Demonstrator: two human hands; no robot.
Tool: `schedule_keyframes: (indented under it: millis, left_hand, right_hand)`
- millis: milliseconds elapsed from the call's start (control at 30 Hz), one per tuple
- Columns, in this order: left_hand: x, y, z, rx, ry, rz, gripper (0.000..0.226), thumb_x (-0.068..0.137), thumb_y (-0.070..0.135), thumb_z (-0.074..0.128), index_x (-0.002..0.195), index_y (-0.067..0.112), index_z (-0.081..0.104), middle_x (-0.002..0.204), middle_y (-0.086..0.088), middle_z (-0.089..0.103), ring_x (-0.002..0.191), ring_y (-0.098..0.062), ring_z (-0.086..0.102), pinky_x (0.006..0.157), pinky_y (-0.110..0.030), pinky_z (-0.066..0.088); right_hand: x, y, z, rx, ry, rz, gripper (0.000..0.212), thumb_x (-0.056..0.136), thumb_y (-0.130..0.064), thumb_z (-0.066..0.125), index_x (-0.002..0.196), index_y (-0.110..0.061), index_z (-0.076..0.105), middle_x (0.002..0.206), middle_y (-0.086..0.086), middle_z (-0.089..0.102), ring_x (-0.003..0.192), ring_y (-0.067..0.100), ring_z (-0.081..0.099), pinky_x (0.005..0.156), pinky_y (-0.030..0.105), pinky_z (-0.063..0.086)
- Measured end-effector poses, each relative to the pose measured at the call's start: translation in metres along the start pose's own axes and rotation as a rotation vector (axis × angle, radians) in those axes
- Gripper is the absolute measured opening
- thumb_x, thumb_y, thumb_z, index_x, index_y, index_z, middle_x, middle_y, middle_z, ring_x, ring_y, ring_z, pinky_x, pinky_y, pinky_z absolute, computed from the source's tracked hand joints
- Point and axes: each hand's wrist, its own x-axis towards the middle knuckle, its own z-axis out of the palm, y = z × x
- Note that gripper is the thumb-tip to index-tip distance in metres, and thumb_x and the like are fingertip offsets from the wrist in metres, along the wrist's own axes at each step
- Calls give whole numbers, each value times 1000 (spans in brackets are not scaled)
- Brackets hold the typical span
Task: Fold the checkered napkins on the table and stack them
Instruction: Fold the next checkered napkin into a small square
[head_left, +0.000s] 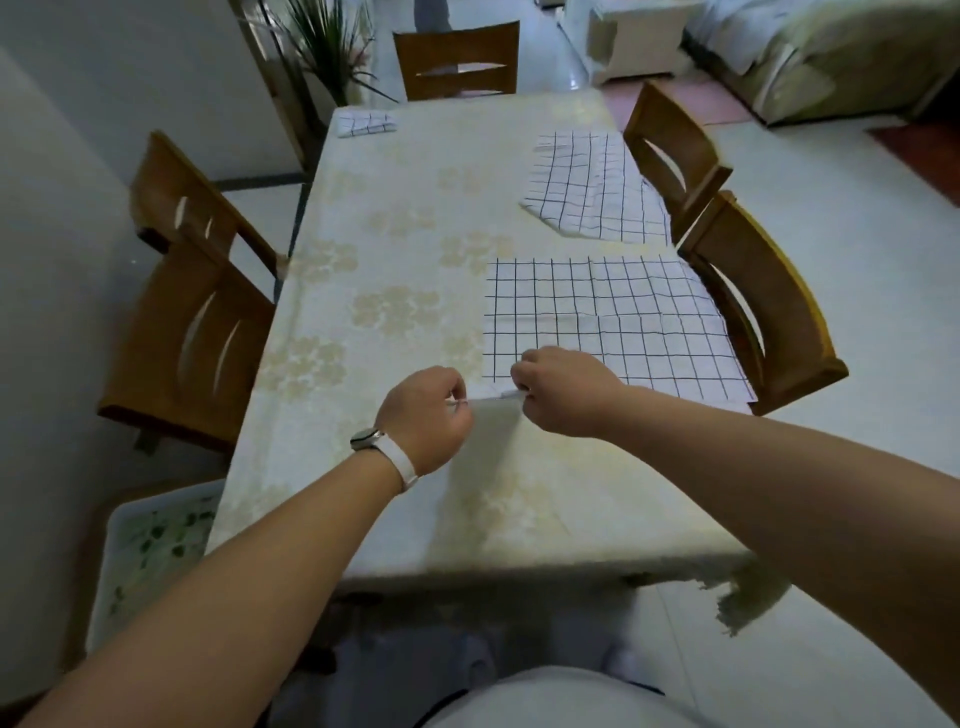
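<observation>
A white napkin with a dark grid (608, 322) lies spread flat on the right half of the table (395, 249). My left hand (428, 415) and my right hand (563, 389) both pinch its near left edge, lifting that edge slightly off the cloth. A second checkered napkin (592, 187) lies rumpled farther back on the right. A small folded checkered napkin (366, 123) rests at the far left corner.
Wooden chairs stand on the left (192, 312), on the right (758, 301) and at the far end (457, 60). A white bin (150, 551) sits on the floor at the near left. A potted plant (322, 47) stands behind the table.
</observation>
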Motion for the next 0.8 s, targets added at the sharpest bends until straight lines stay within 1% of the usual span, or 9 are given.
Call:
schedule_keyframes:
  millis: [67, 133, 200, 267, 467, 567, 667, 733, 800]
  left_hand:
    - [-15, -13, 13, 14, -104, 34, 10, 77, 22, 54, 82, 16, 60, 82, -1, 62, 77, -23, 55, 69, -39, 50]
    - [-29, -24, 28, 61, -234, 82, 6, 79, 23, 53, 81, 18, 56, 92, -3, 66, 84, -23, 57, 74, -41, 51]
    - [-42, -35, 43, 106, -365, 120, 4, 83, 23, 55, 81, 19, 55, 120, -2, 64, 105, -23, 57, 88, -37, 50]
    - [-54, -47, 58, 146, -456, 175, 5, 83, 23, 55, 81, 18, 55, 140, -2, 52, 121, -22, 51, 98, -32, 44]
    - [-73, -73, 96, 211, -573, 340, 14, 78, 24, 55, 84, 12, 60, 149, -12, 41, 130, -29, 44, 105, -33, 36]
    - [-81, -83, 109, 263, -625, 369, 25, 80, 27, 54, 96, 10, 61, 154, -12, 31, 137, -31, 35, 111, -36, 30]
    - [-84, -87, 117, 330, -640, 407, 35, 80, 26, 53, 108, 7, 62, 157, -13, 22, 144, -34, 21, 115, -42, 23]
    - [-84, -83, 119, 351, -628, 395, 42, 78, 28, 54, 114, 8, 58, 159, -13, 16, 146, -35, 13, 116, -46, 21]
    - [-83, -80, 120, 381, -661, 316, 55, 78, 35, 50, 129, 15, 45, 161, -9, 0, 148, -30, -2, 119, -46, 10]
  right_hand:
    - [-7, -4, 19, 1, -67, -7, 11, 83, -17, 52, 93, -12, 55, 98, 7, 56, 95, 30, 53, 66, 34, 41]
    - [-14, -10, 40, -15, -132, -23, 12, 84, -19, 53, 94, -13, 55, 100, 8, 56, 95, 29, 53, 65, 33, 36]
    - [-23, -16, 62, -24, -198, -42, 16, 85, -23, 55, 99, -14, 57, 102, 7, 56, 94, 26, 53, 68, 34, 41]
    - [-32, -24, 85, -46, -256, -43, 22, 87, -25, 58, 106, -16, 58, 104, 5, 56, 91, 23, 52, 74, 36, 48]
    - [-54, -38, 131, -26, -403, 4, 35, 83, -23, 58, 117, -18, 53, 119, 6, 52, 102, 25, 51, 86, 40, 49]
    - [-62, -40, 144, -25, -473, 10, 44, 81, -24, 56, 124, -16, 50, 135, 12, 45, 116, 30, 48, 93, 43, 47]
    - [-70, -40, 154, -46, -461, 18, 58, 86, -28, 57, 139, -13, 40, 158, 19, 18, 144, 35, 23, 114, 43, 29]
    - [-71, -37, 155, -48, -445, 22, 66, 89, -32, 58, 146, -14, 30, 162, 18, 0, 149, 33, 4, 120, 42, 13]
    - [-69, -33, 155, -41, -436, 24, 76, 88, -35, 58, 151, -15, 21, 162, 17, -7, 150, 32, -4, 120, 41, 7]
